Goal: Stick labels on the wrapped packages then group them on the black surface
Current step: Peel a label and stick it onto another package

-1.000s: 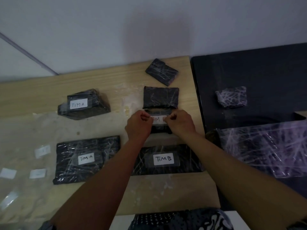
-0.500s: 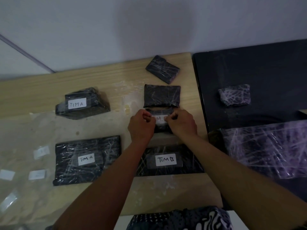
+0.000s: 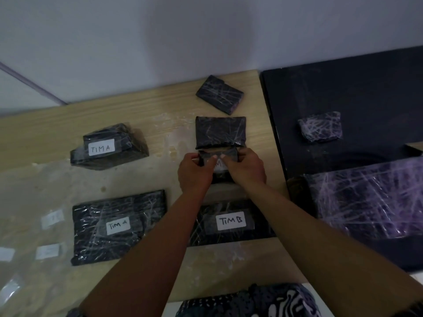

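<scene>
Label, white, part-hidden: lying between both sets of fingertips on small wrapped package, long axis running hand to hand. Left hand and right hand are pinching its ends, equally near; black surface lying rightward.

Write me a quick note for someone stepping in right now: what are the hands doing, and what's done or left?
Left hand and right hand both press a white label onto a small wrapped package on the wooden table.
Done: three packages labelled, two TIM A, one TIM B.
Left: two small packages unlabelled; two packages lie on the black surface; grouping remains.
</scene>
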